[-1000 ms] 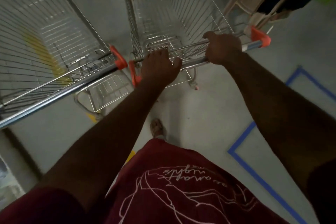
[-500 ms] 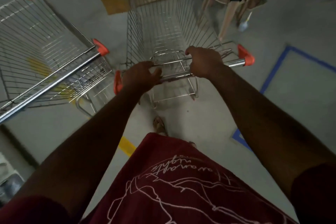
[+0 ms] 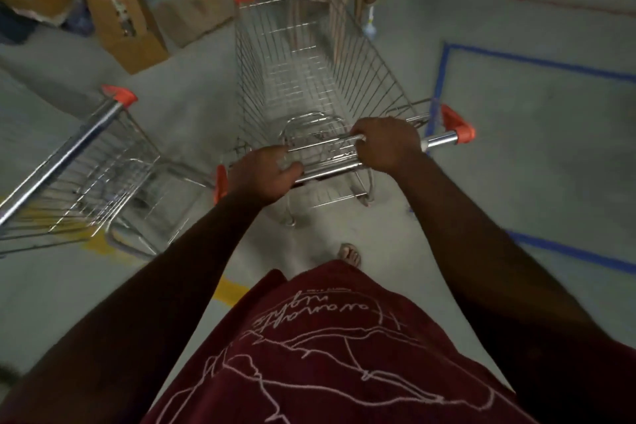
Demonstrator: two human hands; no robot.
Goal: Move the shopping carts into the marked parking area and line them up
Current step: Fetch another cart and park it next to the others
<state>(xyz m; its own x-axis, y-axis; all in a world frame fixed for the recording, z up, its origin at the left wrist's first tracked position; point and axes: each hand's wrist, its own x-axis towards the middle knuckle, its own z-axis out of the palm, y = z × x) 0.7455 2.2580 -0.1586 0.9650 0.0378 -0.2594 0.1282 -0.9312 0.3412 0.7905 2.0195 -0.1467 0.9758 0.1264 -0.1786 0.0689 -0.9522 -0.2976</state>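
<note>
Left hand [image 3: 264,171] & right hand [image 3: 386,144] both curl round the chrome handle bar [image 3: 330,173] of a silver wire shopping cart w/ orange corner caps [image 3: 309,86], straight ahead on grey concrete floor [image 3: 537,148]. Blue tape rectangle [image 3: 437,86] lies just right of it; a second wire cart [image 3: 82,162] stands apart at left.

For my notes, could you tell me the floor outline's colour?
Blue tape outline, head view.

Both hands [image 3: 323,162] on cart handle [image 3: 438,140]
</note>
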